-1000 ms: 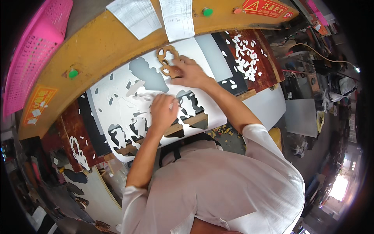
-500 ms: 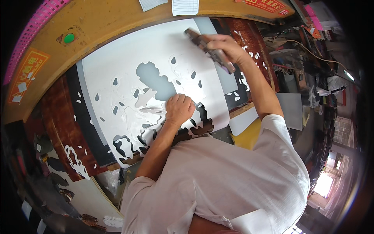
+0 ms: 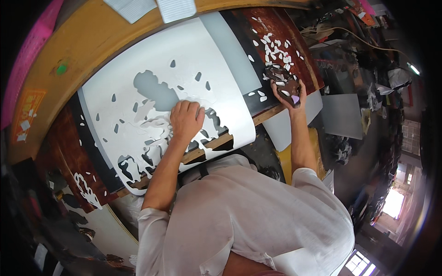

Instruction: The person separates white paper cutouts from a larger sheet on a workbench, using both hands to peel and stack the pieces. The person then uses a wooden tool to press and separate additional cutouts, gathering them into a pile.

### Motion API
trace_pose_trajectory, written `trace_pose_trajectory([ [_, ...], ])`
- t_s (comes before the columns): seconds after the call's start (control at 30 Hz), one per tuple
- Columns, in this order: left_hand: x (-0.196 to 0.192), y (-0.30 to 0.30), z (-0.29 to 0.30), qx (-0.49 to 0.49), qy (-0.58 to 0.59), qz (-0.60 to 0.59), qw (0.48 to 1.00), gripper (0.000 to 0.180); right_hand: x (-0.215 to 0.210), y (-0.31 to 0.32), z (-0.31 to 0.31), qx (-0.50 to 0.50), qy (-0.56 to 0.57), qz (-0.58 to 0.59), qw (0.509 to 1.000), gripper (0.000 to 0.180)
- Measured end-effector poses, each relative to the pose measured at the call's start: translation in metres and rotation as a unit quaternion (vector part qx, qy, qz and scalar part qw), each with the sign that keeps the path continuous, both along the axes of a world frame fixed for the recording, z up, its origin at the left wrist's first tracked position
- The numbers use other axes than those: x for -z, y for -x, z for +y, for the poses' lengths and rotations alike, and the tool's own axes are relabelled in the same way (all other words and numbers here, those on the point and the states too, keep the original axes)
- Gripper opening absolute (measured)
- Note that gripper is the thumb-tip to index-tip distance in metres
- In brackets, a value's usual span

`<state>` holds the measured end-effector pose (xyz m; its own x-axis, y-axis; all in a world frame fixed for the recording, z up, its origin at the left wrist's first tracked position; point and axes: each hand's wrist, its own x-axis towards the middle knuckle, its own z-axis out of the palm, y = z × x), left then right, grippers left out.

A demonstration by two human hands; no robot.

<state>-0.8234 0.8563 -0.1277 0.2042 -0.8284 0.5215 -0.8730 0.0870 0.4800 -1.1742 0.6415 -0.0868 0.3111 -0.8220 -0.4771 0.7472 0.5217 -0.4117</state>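
A large white sheet [image 3: 216,64], cut through with one big irregular hole and several small ones, lies in front of me. On it, beside the big hole's near edge, rests my left hand [image 3: 186,120], fingers curled under; what they hold is hidden. Out to the right, my right hand [image 3: 290,97] grips a dark brown cutting die [image 3: 283,82] by its sides. White and pale purple cut pieces show in the die. Just beyond it, many small white cut-outs [image 3: 276,51] lie scattered on the reddish-brown board [image 3: 306,69].
A yellow-brown machine beam [image 3: 78,48] arches across the far side, with paper sheets [image 3: 177,8] on it. A grey board [image 3: 237,60] lies under the white sheet. More cut scraps [image 3: 87,191] lie at the left. A grey panel [image 3: 341,116] stands at the right.
My right hand has swung right and nearer with the die, from above the white sheet to beside the scattered cut-outs. My left hand stays on the sheet while the view has shifted.
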Motion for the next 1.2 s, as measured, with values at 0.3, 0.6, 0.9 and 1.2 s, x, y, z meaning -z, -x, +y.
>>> trace_pose_trajectory([
  [0.3,0.006,0.081,-0.016,-0.151,-0.323,0.632,0.688,0.033,0.012,0.046,-0.031,-0.124,0.028,-0.033,0.991,0.067],
  [0.6,-0.081,0.028,-0.061,-0.147,-0.408,0.545,0.717,0.044,0.006,0.057,-0.055,-0.235,0.084,0.051,0.967,0.064],
  [0.9,-0.013,0.065,-0.028,-0.153,-0.292,0.675,0.66,0.038,-0.029,0.028,-0.069,-0.223,0.277,0.431,0.829,0.066],
  [1.2,-0.063,0.025,-0.052,-0.053,-0.362,0.659,0.657,0.033,-0.025,-0.029,-0.05,-0.195,0.488,0.604,0.599,0.063],
])
